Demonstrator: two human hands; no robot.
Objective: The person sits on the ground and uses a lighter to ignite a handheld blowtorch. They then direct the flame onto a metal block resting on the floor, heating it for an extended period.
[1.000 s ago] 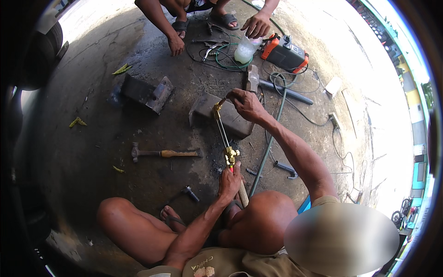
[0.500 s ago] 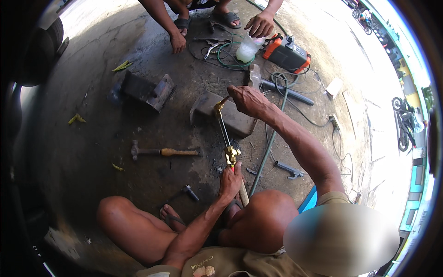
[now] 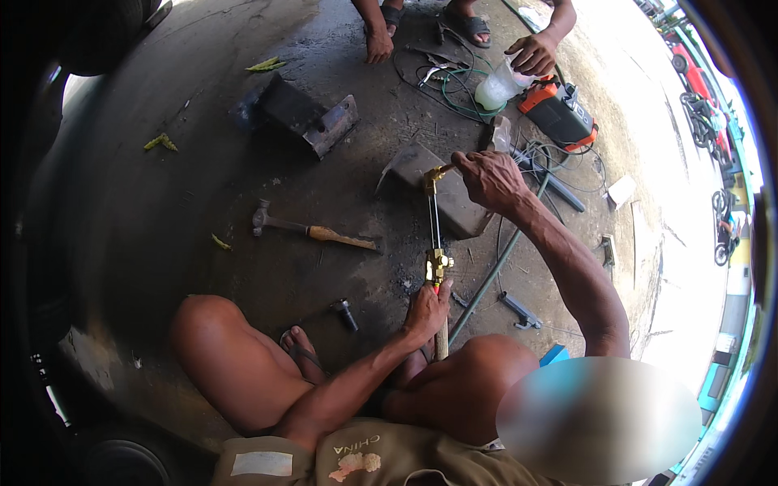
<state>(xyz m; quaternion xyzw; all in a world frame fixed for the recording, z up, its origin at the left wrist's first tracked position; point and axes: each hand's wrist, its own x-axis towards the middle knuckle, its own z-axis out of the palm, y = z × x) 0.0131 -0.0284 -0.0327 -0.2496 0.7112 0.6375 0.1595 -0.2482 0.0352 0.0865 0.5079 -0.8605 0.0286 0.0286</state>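
My left hand (image 3: 427, 314) is wrapped round the handle end of a brass cutting torch (image 3: 435, 219), just below its valves. The torch points away from me, its head bent to the right. At that head my right hand (image 3: 492, 180) pinches the copper-coloured tip between its fingers, which hide most of it. Beneath the torch head lies a dark steel box-shaped block (image 3: 454, 202) on the ground. To the left is a ball-peen hammer (image 3: 320, 233) with a wooden handle, and a large bolt (image 3: 346, 314) lies nearer my foot.
A second steel piece (image 3: 304, 117) lies far left. Beyond are a sledgehammer (image 3: 559, 188), a grey-and-orange welding machine (image 3: 559, 117) and tangled cables. A co-worker's hand (image 3: 533, 55) holds a translucent bag (image 3: 496, 87). An electrode holder (image 3: 519, 309) and green hose (image 3: 493, 279) lie at right.
My view has shifted, so the ground objects appear farther right. Both my hands keep hold of the torch, the right one still at its tip.
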